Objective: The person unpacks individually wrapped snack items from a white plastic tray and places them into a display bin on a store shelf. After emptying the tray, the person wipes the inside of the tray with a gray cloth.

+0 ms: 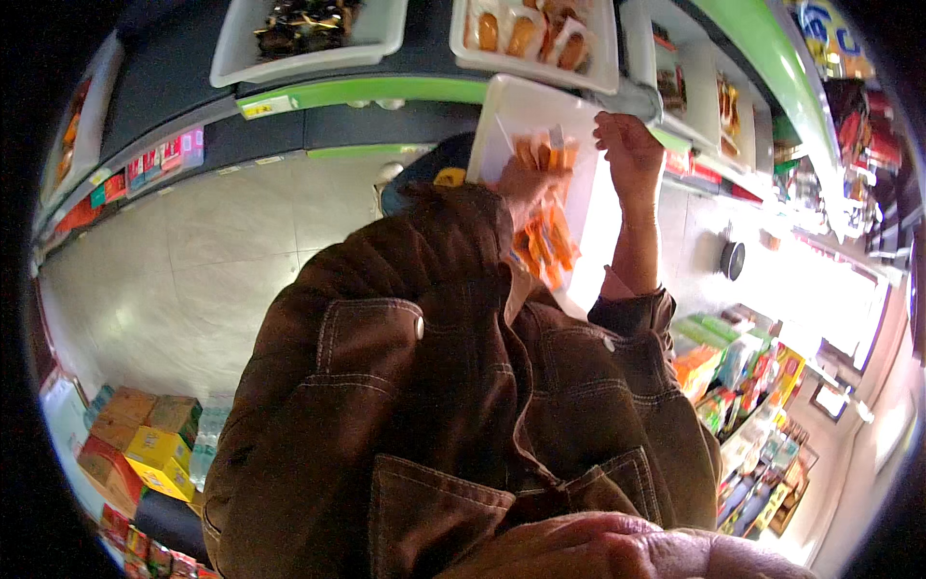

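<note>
A white plastic bin (535, 101) leans in front of me against the shelf edge, with several small orange packets (548, 242) inside. My left hand (532, 184) reaches into it, its fingers closed around a bunch of these packets; motion blur softens the details. My right hand (631, 141) is raised by the bin's far right rim, fingers curled. Whether those fingers hold anything, or touch the rim, I cannot tell. Just beyond that hand lies a grey, translucent item (636, 101).
The dark shelf with a green edge strip (362, 93) carries a bin of dark wrapped packets (307, 29) and a bin of brown packaged food (535, 36). Cardboard boxes (123, 420) and a yellow box (160, 462) are stacked behind left. Packaged goods (745, 376) stand behind right.
</note>
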A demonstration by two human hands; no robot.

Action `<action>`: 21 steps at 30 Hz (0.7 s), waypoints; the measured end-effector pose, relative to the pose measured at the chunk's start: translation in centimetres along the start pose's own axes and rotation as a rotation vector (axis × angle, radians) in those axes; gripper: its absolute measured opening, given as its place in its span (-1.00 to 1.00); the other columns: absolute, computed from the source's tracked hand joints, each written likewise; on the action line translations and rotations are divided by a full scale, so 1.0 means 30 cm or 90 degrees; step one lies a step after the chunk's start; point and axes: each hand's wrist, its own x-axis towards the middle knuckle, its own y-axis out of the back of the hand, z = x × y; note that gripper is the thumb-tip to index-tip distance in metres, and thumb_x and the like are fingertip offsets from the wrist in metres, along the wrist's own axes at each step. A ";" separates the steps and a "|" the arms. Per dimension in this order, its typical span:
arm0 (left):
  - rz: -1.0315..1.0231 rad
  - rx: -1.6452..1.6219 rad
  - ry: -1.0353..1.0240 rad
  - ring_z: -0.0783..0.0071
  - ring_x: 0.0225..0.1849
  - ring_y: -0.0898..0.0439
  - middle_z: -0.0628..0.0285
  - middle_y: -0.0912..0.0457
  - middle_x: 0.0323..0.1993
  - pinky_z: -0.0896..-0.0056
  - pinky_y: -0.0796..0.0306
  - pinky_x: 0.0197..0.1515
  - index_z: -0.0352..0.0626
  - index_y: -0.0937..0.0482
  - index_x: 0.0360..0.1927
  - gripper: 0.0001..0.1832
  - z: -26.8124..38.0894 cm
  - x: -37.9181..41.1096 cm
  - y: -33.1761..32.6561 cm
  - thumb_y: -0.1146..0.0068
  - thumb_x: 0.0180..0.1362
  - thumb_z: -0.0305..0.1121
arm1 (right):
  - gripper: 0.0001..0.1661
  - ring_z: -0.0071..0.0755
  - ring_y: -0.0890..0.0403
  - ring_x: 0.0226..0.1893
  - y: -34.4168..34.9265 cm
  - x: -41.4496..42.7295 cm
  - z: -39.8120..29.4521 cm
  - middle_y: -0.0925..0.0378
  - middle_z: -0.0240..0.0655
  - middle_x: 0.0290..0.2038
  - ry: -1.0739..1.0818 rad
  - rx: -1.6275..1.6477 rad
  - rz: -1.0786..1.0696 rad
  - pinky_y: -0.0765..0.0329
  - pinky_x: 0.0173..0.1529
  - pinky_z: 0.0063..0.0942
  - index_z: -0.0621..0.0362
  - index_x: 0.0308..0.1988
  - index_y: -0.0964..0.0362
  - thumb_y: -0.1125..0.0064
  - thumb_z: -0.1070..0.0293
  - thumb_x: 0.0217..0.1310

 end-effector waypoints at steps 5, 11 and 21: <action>-0.050 -0.106 -0.081 0.44 -0.30 -0.55 0.25 -0.54 -0.29 0.44 -0.48 -0.29 -0.19 -0.43 -0.13 -0.54 -0.070 0.019 -0.030 -0.34 -0.15 -0.44 | -0.57 -0.48 -0.58 -0.43 0.027 -0.109 0.161 -0.56 -0.26 -0.39 -0.089 -0.144 -0.080 -0.51 -0.32 -0.52 0.20 -0.24 -0.48 -0.25 0.07 0.02; -0.045 -0.061 -0.169 0.36 -0.23 -0.57 0.20 -0.55 -0.26 0.37 -0.48 -0.18 -0.21 -0.43 -0.11 -0.54 -0.111 0.062 0.005 -0.32 -0.14 -0.48 | -0.52 -0.53 -0.54 -0.42 -0.017 -0.093 0.253 -0.52 -0.32 -0.33 -0.010 -0.169 -0.105 -0.49 -0.41 -0.59 0.23 -0.08 -0.38 -0.29 0.25 0.01; -0.203 -0.165 -0.060 0.35 -0.23 -0.58 0.17 -0.55 -0.20 0.32 -0.49 -0.17 -0.26 -0.45 -0.09 -0.60 -0.085 0.036 0.007 -0.23 -0.07 -0.54 | -0.59 -0.56 -0.53 -0.42 0.020 -0.105 0.199 -0.54 -0.35 -0.40 -0.104 0.053 -0.186 -0.48 -0.35 -0.60 0.14 -0.09 -0.38 -0.25 0.40 0.00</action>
